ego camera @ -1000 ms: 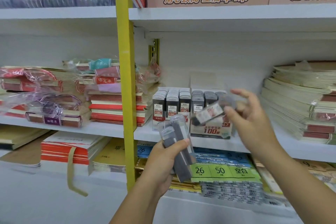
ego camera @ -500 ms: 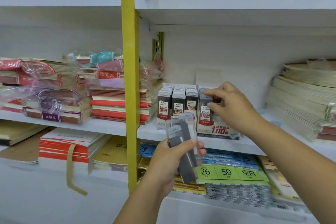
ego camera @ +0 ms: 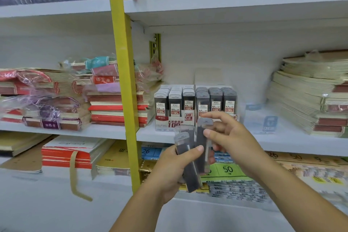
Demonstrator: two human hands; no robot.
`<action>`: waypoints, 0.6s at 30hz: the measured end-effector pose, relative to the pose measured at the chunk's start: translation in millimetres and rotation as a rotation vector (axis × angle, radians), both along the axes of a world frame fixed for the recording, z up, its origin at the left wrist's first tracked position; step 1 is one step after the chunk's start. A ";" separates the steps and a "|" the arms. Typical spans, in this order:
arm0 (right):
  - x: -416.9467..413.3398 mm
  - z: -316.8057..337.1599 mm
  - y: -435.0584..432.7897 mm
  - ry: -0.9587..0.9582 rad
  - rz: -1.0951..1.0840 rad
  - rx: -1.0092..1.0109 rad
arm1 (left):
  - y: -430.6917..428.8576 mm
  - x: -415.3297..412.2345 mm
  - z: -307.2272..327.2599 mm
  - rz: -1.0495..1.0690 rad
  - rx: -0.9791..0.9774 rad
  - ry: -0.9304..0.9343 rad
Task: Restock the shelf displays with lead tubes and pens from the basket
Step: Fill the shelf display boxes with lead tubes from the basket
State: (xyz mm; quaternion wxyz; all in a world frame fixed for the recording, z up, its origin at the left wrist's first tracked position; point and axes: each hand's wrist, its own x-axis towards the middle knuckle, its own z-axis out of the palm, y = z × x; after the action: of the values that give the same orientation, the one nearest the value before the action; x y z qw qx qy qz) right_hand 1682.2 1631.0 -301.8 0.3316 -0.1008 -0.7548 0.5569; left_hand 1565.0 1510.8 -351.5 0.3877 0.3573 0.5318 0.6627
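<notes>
**Lead tubes in hand at a well-stocked display**

From my remote seat, the restock looks partway done. The left hand (ego camera: 169, 171) grips a small bundle of tubes (ego camera: 191, 175), thumb pressed across their fronts. The right hand (ego camera: 231, 137) pinches the top of one tube (ego camera: 200, 137) between thumb and fingers; that tube touches the bundle, and I cannot tell whether it is free of it. Both hands hover just in front of the display (ego camera: 169, 124) on the middle shelf (ego camera: 113, 132), where upright tubes stand in packed rows — 0.5 on the left, 0.7 on the right. I judge that the front rows are filled and that only the handful I see remains to be slotted in. How much room is left at the back I cannot tell. No basket or pens are in view, so the pen part of the job cannot be gauged. Stacked notebooks (ego camera: 116, 107) flank the display.
</notes>
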 end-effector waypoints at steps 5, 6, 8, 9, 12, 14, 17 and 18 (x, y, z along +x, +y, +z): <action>13.4 3.8 9.1 -0.027 0.001 0.046 | 0.2 2.2 1.5 -0.073 0.015 -0.153; 14.3 4.5 9.6 -0.024 0.004 0.040 | 1.0 2.3 1.1 -0.060 0.008 -0.139; 14.2 3.5 8.9 -0.036 -0.013 0.060 | 2.4 1.8 -0.4 -0.029 -0.011 -0.073; 13.3 2.2 8.8 -0.044 -0.022 0.066 | 2.8 1.5 -1.1 -0.007 -0.018 -0.050; 11.4 -1.5 10.0 -0.059 -0.043 0.067 | 5.4 -0.2 -4.9 0.085 -0.007 -0.029; 10.9 -3.3 10.6 -0.048 -0.049 0.037 | 5.8 -1.2 -6.0 0.124 0.010 -0.024; 8.4 -6.1 10.7 -0.016 -0.091 -0.053 | 5.1 -2.6 -4.3 0.126 0.028 -0.019; 7.8 -5.2 10.7 -0.009 -0.108 -0.067 | 4.9 -3.0 -3.6 0.125 0.029 -0.019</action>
State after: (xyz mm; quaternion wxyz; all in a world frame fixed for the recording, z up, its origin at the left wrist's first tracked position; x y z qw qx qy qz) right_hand 1690.0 1641.7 -307.0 0.3543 -0.1547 -0.7305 0.5629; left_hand 1562.1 1515.7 -355.1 0.3456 0.3227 0.5395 0.6967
